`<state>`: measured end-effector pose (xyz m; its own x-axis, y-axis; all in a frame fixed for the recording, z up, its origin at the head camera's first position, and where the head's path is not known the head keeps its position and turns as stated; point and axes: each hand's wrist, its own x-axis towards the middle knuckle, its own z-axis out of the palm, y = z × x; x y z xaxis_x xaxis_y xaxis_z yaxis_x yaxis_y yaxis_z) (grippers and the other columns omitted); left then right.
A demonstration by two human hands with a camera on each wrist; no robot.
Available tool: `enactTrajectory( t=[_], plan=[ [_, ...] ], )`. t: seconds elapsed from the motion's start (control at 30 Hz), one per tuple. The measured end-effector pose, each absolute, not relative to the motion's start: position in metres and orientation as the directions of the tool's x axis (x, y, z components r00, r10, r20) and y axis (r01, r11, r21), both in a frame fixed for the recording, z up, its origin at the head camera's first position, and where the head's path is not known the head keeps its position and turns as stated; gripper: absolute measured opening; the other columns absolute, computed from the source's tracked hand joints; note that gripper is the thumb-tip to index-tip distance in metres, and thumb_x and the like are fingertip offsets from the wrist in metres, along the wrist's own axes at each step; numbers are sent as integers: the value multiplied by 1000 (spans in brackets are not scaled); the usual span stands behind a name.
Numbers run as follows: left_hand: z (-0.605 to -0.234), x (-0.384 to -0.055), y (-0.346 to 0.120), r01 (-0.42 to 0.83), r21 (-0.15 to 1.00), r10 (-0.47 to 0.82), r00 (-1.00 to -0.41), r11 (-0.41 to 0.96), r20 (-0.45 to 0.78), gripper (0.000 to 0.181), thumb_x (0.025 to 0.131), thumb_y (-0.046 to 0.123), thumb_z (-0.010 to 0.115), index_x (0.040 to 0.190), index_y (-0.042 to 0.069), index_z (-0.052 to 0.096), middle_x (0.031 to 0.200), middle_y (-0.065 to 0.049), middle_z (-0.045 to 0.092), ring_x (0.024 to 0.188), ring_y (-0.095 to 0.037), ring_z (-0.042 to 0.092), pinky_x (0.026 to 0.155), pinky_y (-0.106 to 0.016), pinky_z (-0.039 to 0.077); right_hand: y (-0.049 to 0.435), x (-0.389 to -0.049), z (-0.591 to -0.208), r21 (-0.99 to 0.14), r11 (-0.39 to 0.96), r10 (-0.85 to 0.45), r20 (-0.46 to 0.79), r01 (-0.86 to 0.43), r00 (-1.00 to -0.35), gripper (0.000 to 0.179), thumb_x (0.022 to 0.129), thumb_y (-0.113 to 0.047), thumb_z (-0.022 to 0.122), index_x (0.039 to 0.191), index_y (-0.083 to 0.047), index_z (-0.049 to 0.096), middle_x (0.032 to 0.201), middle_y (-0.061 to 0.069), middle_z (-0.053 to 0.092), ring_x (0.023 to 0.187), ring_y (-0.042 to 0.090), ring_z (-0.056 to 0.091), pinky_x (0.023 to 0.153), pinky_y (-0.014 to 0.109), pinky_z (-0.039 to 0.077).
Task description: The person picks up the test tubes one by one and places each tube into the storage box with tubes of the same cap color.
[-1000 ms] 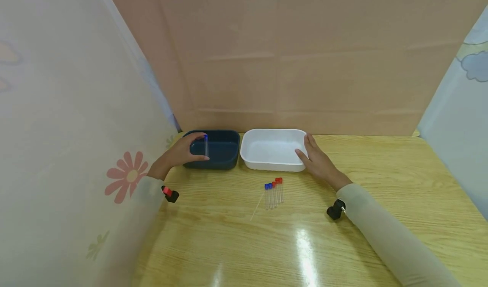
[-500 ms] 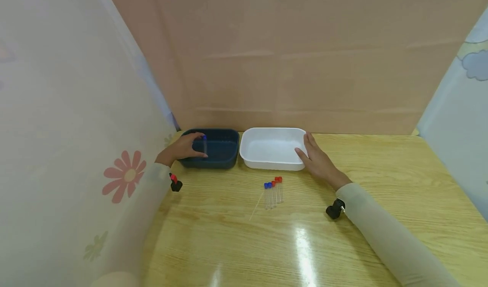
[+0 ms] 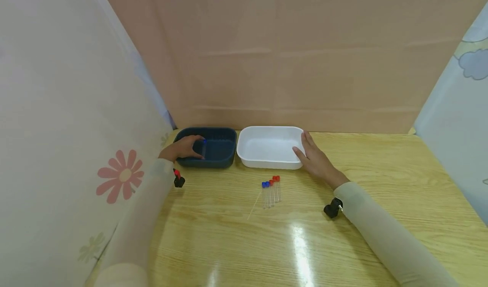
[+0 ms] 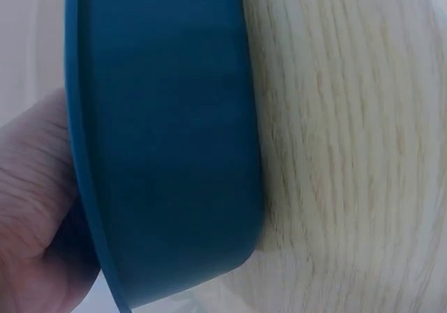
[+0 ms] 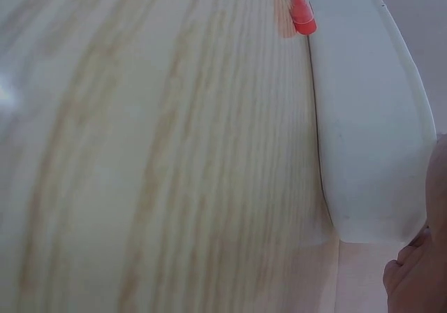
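In the head view, my left hand point(image 3: 186, 146) reaches inside the dark blue bin point(image 3: 206, 164), holding a blue-capped test tube point(image 3: 203, 149) end to end between thumb and fingers. The left wrist view has the bin's outer wall point(image 4: 167, 138) across the middle, with part of the hand point(image 4: 35, 201) beyond the rim; the tube is hidden there. My right hand point(image 3: 316, 158) rests at the right end of the white bin point(image 3: 270, 164), fingers extended and thumb over the rim. Several capped test tubes point(image 3: 271, 194), some blue and some red, lie side by side on the table before the bins.
A thin pale stick point(image 3: 254, 205) lies left of the tubes on the wooden table point(image 3: 381, 185). Both bins stand side by side against the brown backdrop point(image 3: 274, 67). A flower-printed sheet point(image 3: 76, 109) hangs close along my left arm.
My left hand has lowered the blue-capped tube deeper into the dark blue bin, with the forearm moving forward. The right hand stays at the white bin; the view has shifted slightly.
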<state>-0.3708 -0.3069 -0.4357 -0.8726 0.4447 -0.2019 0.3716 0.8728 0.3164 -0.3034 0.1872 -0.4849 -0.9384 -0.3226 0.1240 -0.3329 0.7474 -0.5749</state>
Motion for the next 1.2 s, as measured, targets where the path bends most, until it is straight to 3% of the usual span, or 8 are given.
enactTrajectory(
  t=[0.23,1.2],
  plan=[
    [-443,-369,-310,378,303,446,-872,875,-201,82,86,29,84,148,-5,43,152,-30,40,140,-47,38,114,-58,33,186,-302,-483,-577,749,-323,110,-325,-940,83,107,-57,29,160,-2,-5,169,13,-11,155,29,-6,122,56,12],
    [-449,-363,-311,375,281,433,-882,883,-186,75,82,20,87,144,-2,52,146,-30,42,137,-45,41,110,-58,38,186,-302,-488,-602,724,-322,136,-336,-937,82,107,-58,28,161,-5,-5,170,8,-12,156,27,-5,122,56,11]
  ],
)
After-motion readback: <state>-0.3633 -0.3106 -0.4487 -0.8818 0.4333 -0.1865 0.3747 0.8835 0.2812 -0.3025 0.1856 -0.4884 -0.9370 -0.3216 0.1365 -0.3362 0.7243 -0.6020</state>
